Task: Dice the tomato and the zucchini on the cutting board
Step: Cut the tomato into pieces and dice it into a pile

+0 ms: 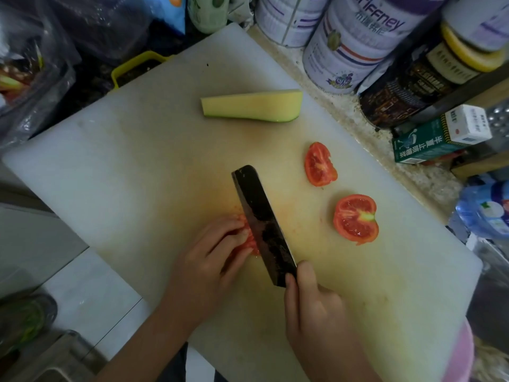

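Tomato piece (249,238) is pinned w/ curled fingers of left hand (212,260) on cutting board (124,161); cleaver (261,221) is gripped by right hand (311,307). Two tomato pcs (355,217) & zucchini (252,106) are left farther back.

white tin (349,48) lettered "riffney", green box (421,146) with Chinese characters, upside down

Red tomato half (355,219) right of the right hand (311,307), pale yellow zucchini (252,106) green-edged, black knife (261,224), white board (110,161) stained yellow-orange
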The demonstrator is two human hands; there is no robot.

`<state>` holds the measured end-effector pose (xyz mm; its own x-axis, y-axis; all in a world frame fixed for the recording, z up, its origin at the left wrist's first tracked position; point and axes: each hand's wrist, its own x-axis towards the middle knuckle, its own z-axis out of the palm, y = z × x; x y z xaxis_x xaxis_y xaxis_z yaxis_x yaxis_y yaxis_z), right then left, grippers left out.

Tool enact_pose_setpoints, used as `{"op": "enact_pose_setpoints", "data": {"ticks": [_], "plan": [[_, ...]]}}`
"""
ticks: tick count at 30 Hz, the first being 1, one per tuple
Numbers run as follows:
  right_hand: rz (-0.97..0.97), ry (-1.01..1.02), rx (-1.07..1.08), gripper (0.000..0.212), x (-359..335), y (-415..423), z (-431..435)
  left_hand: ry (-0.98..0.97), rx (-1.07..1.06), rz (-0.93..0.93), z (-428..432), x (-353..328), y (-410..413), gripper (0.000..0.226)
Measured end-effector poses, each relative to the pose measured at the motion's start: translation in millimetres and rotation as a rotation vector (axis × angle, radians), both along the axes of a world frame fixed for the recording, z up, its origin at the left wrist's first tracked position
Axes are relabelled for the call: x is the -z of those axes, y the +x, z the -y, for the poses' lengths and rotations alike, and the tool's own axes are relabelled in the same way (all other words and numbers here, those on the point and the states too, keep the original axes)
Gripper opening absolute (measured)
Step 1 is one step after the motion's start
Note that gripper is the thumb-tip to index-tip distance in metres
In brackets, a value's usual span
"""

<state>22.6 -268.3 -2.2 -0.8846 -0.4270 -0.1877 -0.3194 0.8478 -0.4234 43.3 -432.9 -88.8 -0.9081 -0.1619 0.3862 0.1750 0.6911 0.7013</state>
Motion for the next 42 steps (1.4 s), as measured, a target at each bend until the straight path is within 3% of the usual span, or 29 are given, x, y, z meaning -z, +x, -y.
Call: {"op": "enact_pose_setpoints", "data": {"ticks": [3,7,14,20,27,34,42], "plan": [[-0.082,0.184,-0.014,0.017,4.4,5.2,7.8,0.021,0.0,0.002,-0.5,-2.1,-1.1,0.023],[-0.088,0.375,0.029,0.06,18.8,9.8,18.8,0.035,-0.009,0.012,-0.1,-3.7,-2.3,0.021],[-0.214,0.084,0.063,0.01,24.0,-25.4,46.6,0.041,-0.012,0.021,1.0,-4.4,-3.0,0.023],[0.023,0.0,0.098,0.018,18.8,9.3,6.4,0.06,-0.012,0.014,1.4,-2.1,-2.3,0.021],[-0.083,-0.026,0.056,0.012,13.8,-28.2,15.8,0.068,-0.003,0.026,4.0,-0.9,-1.6,0.025],[0.033,-0.216,0.038,0.021,-9.2,-19.5,8.5,0.18,0.001,0.076,7.2,-4.6,-0.6,0.03],[-0.012,-0.123,0.006,0.016,-0.8,-3.5,2.2,0.1,-0.008,0.033,7.0,-2.0,2.9,0.027]]}}
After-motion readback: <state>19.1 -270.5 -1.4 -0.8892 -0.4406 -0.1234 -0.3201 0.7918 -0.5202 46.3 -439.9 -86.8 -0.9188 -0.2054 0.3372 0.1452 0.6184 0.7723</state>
